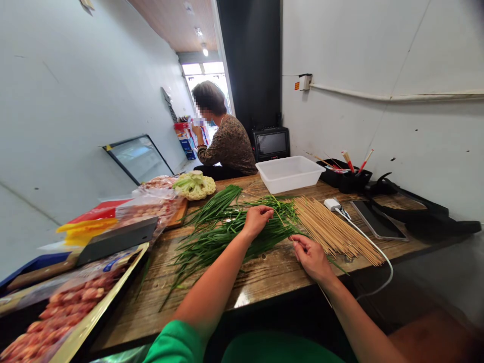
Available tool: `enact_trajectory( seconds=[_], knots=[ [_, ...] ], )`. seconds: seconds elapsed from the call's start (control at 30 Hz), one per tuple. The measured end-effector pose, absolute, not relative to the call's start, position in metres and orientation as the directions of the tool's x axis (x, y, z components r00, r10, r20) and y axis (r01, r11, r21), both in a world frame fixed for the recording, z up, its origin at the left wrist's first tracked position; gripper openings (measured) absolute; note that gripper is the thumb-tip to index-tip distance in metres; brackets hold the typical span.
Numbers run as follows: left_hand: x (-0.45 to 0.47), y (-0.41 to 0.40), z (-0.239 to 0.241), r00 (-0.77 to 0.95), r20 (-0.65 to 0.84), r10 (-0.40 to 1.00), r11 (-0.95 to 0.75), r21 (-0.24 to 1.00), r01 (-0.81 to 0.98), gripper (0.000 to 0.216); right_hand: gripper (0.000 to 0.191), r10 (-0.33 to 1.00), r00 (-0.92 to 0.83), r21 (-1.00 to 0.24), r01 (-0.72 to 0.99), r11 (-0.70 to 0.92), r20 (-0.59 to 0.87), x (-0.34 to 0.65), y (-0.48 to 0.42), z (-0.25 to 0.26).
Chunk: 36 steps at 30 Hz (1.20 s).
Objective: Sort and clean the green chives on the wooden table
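My right hand (310, 256) is closed in a pinch around a thin bamboo skewer (325, 296), whose lower end sticks out below the palm towards the table's front edge. A green leaf blade lies across these fingers. To its left, my left hand (257, 221) hovers over the heap of garlic chives (234, 234), thumb and fingers pinched together on thin green chive stalks. Exactly how many stalks it grips is too small to tell. A second bunch of chives (219, 201) lies behind the heap. Many loose bamboo skewers (333, 227) are spread right of the chives.
On the wooden table (260, 275) are a white plastic tub (291, 174), cauliflower (194, 185), a phone (379, 220), a charger (333, 204) with cable, and black holders (354, 180). A cleaver (117, 239) and packed meat (71, 310) lie left. A person (229, 143) sits beyond.
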State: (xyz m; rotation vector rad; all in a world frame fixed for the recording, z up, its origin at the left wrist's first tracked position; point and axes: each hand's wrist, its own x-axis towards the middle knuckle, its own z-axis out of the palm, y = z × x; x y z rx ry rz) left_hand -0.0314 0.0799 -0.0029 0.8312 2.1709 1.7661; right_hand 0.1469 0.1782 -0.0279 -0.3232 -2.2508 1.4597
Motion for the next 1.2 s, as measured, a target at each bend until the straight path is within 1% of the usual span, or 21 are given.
enact_trajectory(
  seconds=[0.1, 0.3, 0.5, 0.83, 0.93, 1.07, 1.2],
  knots=[
    [-0.033, 0.081, -0.005, -0.815, 0.199, 0.544, 0.150, 0.933, 0.328, 0.020, 0.040, 0.422, -0.877, -0.914, -0.044, 0.404, 0.229, 0.146, 0.179, -0.030],
    [-0.032, 0.079, -0.003, -0.801, 0.178, 0.572, 0.161, 0.933, 0.322, 0.023, 0.040, 0.428, -0.875, -0.917, -0.046, 0.396, 0.229, 0.145, 0.179, -0.030],
    [-0.033, 0.081, -0.004, -0.810, 0.180, 0.558, 0.159, 0.935, 0.317, 0.023, 0.039, 0.418, -0.876, -0.910, -0.054, 0.410, 0.241, 0.145, 0.179, -0.029],
    [-0.032, 0.080, -0.002, -0.803, 0.203, 0.560, 0.153, 0.927, 0.341, 0.018, 0.036, 0.428, -0.862, -0.898, -0.067, 0.434, 0.271, 0.146, 0.179, -0.030],
    [-0.032, 0.080, -0.002, -0.801, 0.214, 0.559, 0.140, 0.928, 0.346, 0.017, 0.037, 0.428, -0.865, -0.901, -0.058, 0.429, 0.260, 0.145, 0.180, -0.031],
    [-0.028, 0.080, -0.001, -0.796, 0.193, 0.573, 0.144, 0.933, 0.330, 0.017, 0.040, 0.429, -0.874, -0.904, -0.028, 0.427, 0.230, 0.146, 0.179, -0.028],
    [-0.022, 0.079, 0.004, -0.769, 0.171, 0.616, 0.150, 0.933, 0.328, 0.018, 0.038, 0.433, -0.868, -0.908, -0.047, 0.416, 0.244, 0.146, 0.178, -0.027]
  ],
)
